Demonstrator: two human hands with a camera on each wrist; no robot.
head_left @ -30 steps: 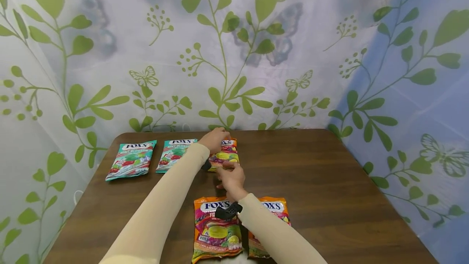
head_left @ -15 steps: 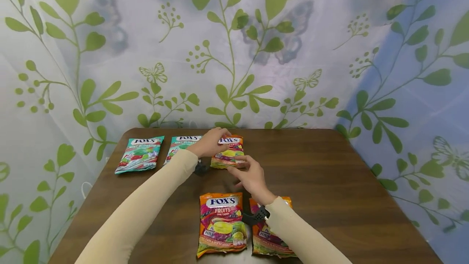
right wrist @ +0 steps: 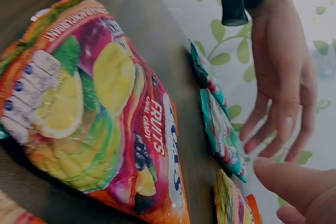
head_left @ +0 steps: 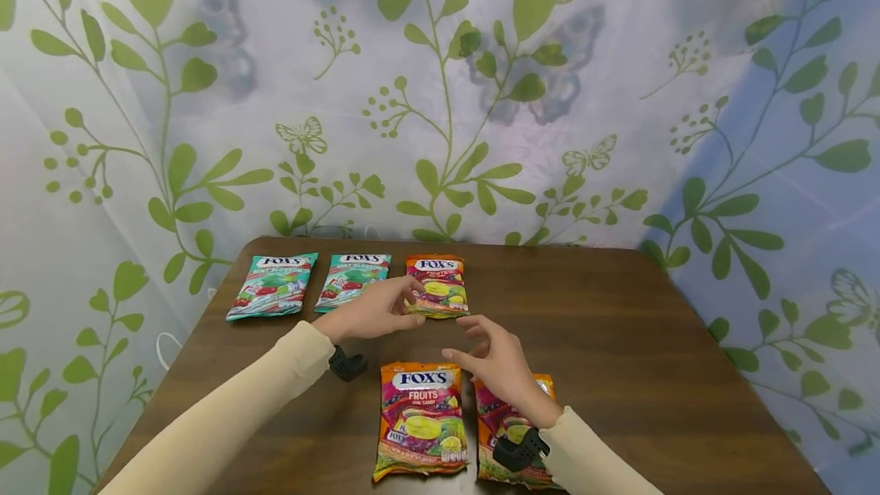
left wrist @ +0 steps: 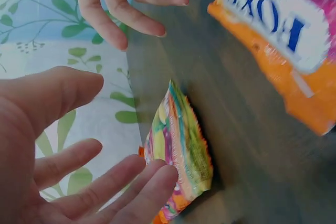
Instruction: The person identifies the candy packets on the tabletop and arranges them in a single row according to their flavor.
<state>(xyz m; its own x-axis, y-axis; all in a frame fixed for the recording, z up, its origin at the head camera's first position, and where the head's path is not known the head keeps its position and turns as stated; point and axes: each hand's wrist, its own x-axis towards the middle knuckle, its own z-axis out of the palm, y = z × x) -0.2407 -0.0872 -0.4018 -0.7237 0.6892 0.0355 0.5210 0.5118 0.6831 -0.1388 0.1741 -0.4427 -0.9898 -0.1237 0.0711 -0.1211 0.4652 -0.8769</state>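
My left hand [head_left: 373,309] hovers with relaxed, spread fingers in front of the back-row orange Fox's Fruits candy bag [head_left: 436,286], overlapping its lower left corner in the head view. Facing it, my right hand [head_left: 500,361] has loosely bent fingers and holds nothing. Below the hands lies a second orange Fruits bag [head_left: 422,422], label up. Another orange bag [head_left: 490,434] lies at its right, partly covered by my right hand and wrist. In the left wrist view both hands' fingers are apart from the back-row bag [left wrist: 173,150].
Two teal Mint Blossom bags, one at the far left [head_left: 273,285] and one beside it [head_left: 353,281], line the back of the brown wooden table [head_left: 605,342]. A patterned curtain [head_left: 481,98] hangs right behind the table. Each wrist wears a black strap.
Both hands have drawn back from the back-row orange bag, the left from its top toward the near left, the right toward the near right. The bag's front is now more exposed.
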